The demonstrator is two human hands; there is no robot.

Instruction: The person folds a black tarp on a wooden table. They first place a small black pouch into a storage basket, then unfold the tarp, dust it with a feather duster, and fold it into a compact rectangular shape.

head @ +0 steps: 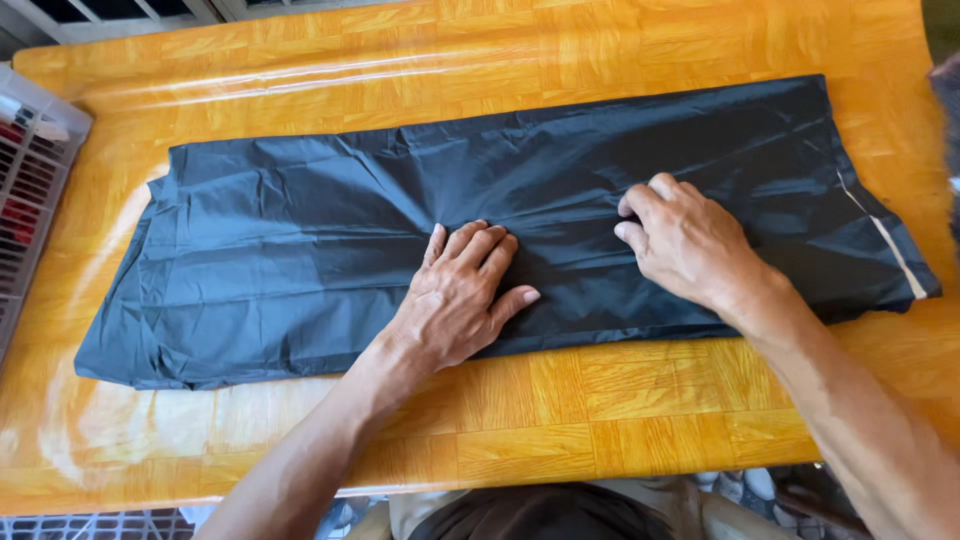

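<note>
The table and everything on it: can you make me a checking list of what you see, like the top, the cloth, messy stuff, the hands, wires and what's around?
Surface: orange wood-pattern table, glossy, with light glare.
Job's things: dark garment, shiny thin fabric, spread flat lengthwise; a pale stripe near its right end.
Clutter: white slatted basket at the table's left edge, red things inside.
Hands: left hand pressed flat on the garment's middle, fingers spread; right hand on the garment beside it, fingertips curled into the fabric.
Cables: nothing seen.
Surroundings: white window frame beyond the far edge; the person's lap below the near edge.
</note>
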